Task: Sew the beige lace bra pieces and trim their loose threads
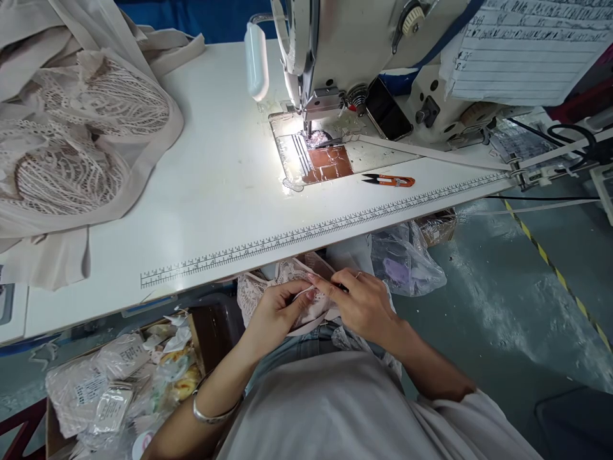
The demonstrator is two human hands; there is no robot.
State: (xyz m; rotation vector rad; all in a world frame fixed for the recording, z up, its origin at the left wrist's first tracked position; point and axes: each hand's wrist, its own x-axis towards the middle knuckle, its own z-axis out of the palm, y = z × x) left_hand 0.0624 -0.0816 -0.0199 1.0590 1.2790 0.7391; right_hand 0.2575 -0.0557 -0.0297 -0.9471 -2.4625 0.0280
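A pale pink lace bra (253,299) lies over my lap, just below the table's front edge. My left hand (282,308) pinches the fabric between thumb and fingers. From the other side my right hand (363,299) is closed on the same piece, its fingertips meeting those of my left hand. The exact spot they grip is partly hidden by the fingers. Above on the white table stands a sewing machine (330,51) with its needle area lit. Orange thread snips (393,181) lie in front of it.
More beige lace garments (90,128) are heaped at the table's left. A printed ruler (287,236) runs along the front edge. A phone (389,110) rests by the machine, and a strap (431,153) stretches rightward from it. Below left sits a box of packets (119,383); a plastic bag (407,262) hangs below right.
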